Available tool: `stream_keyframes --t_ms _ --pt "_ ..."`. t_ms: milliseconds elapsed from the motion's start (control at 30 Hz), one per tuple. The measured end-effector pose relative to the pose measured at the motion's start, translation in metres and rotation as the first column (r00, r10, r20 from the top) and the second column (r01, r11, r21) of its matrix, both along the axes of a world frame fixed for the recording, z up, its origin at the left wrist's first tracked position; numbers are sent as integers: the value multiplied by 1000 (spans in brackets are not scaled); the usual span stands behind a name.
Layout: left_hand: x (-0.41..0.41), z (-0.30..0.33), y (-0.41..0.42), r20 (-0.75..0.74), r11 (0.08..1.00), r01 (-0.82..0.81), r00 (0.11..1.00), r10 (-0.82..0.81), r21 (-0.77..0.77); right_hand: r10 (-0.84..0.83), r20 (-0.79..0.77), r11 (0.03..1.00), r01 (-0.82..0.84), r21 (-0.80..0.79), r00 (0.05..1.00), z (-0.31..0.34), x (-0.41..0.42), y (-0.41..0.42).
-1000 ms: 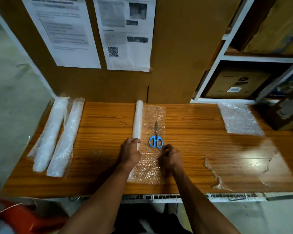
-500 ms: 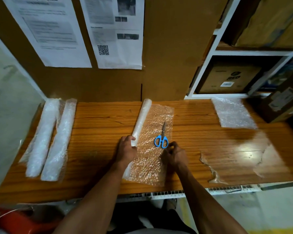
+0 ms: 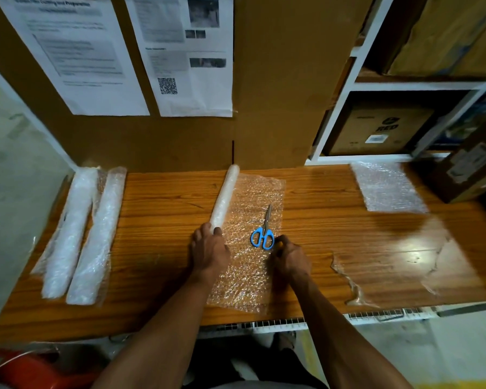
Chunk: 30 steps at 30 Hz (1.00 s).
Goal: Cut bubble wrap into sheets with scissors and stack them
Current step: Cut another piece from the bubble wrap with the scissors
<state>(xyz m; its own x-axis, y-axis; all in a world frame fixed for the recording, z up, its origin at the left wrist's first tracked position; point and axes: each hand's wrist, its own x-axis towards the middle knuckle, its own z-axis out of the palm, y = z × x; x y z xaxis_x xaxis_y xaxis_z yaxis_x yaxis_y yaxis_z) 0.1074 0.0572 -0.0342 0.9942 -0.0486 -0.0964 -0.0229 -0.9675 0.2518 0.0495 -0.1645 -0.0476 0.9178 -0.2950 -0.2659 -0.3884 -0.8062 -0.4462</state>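
Note:
A bubble wrap roll (image 3: 225,197) lies on the wooden table (image 3: 163,220), running away from me. My left hand (image 3: 209,248) lies over its near end, fingers curled on it. To the roll's right spreads its unrolled sheet (image 3: 250,279). Blue-handled scissors (image 3: 264,233) lie shut on that sheet, blades pointing away. My right hand (image 3: 289,256) pinches the sheet's right edge just beside the scissor handles. A stack of cut bubble wrap sheets (image 3: 387,186) lies at the table's far right.
Two more wrapped rolls (image 3: 68,231) (image 3: 98,237) lie side by side at the table's left end. A crumpled clear film (image 3: 399,265) covers the near right of the table. Cardboard boxes (image 3: 472,164) and white shelving stand behind on the right; a cardboard wall is at the back.
My left hand has pushed the roll leftward, so a wider stretch of sheet lies unrolled. The right hand has stayed at the sheet's edge by the scissors.

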Motion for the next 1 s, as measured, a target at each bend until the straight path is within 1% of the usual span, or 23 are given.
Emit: stream_keyframes --t_ms 133,200,267,333,367,433,500,533,600,800,933,1000 --pt "4 -2 9 16 990 -128 992 128 50 -59 21 997 58 41 998 0 5 -2" --pt "5 -2 7 63 989 -137 989 133 62 -87 26 994 85 65 996 -4 8 -3" --pt "5 2 -3 126 995 -79 989 72 53 -105 26 991 102 89 994 -7 12 -4" --pt "5 5 -18 177 998 43 983 -49 35 -122 23 985 118 123 992 -12 16 -6" --pt "5 7 -27 178 993 117 977 -119 21 -140 26 980 135 147 990 -12 17 -7" --pt "6 8 -45 143 976 214 968 -206 -45 -184 30 966 175 191 983 -12 20 -9" --pt "6 9 -62 81 966 234 971 -226 -107 -178 44 969 167 180 983 -10 24 -11" --pt "6 7 -70 56 966 235 972 -230 -110 -179 45 970 168 174 983 -9 26 -12" --pt "6 6 -84 24 970 225 974 -223 -92 -196 37 965 187 182 980 -7 30 -14" --pt "12 4 -109 -62 991 125 991 -121 52 -201 35 966 192 172 979 -9 41 -20" --pt "22 13 -113 -149 994 100 984 -93 43 -206 3 972 204 118 979 -7 49 -19" --pt "28 21 -112 -202 997 74 977 -73 -3 -198 -33 976 200 84 980 -4 52 -18"
